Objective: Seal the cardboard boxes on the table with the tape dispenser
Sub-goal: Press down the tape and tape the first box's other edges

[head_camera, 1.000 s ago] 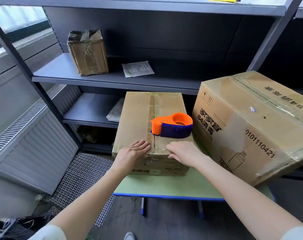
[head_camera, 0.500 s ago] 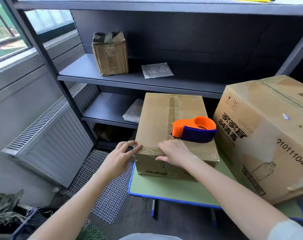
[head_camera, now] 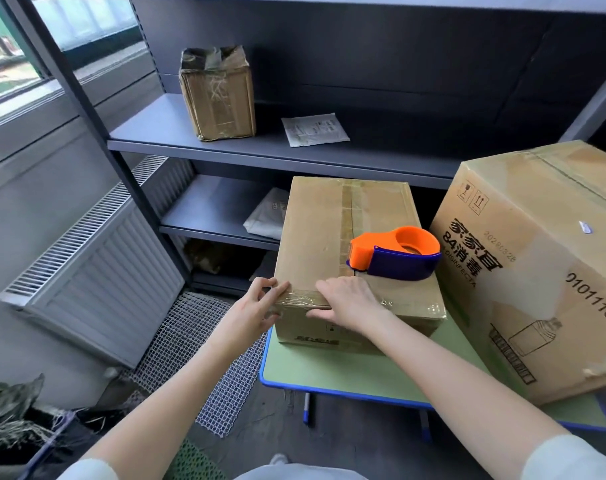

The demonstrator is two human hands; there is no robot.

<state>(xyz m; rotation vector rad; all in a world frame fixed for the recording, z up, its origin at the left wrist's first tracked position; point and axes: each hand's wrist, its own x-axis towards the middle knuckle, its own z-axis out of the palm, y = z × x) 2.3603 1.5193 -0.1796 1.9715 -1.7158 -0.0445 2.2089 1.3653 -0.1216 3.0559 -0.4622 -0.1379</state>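
Two hands, gripping nothing, press tape [head_camera: 300, 299] down on small cardboard box [head_camera: 322, 237] near edge: left hand [head_camera: 256, 308] at corner, right hand [head_camera: 346, 303] mid-edge. My tape dispenser [head_camera: 395, 252] sits atop, freeing both.

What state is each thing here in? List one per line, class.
small box: closed, tape over seam and near edge.
tape dispenser: lying on small box, unheld.
large box: closed, taped.
shelf box: upright, top crumpled.
left hand: fingertips touching small box's near corner.
right hand: flat, pressing tape on near edge.
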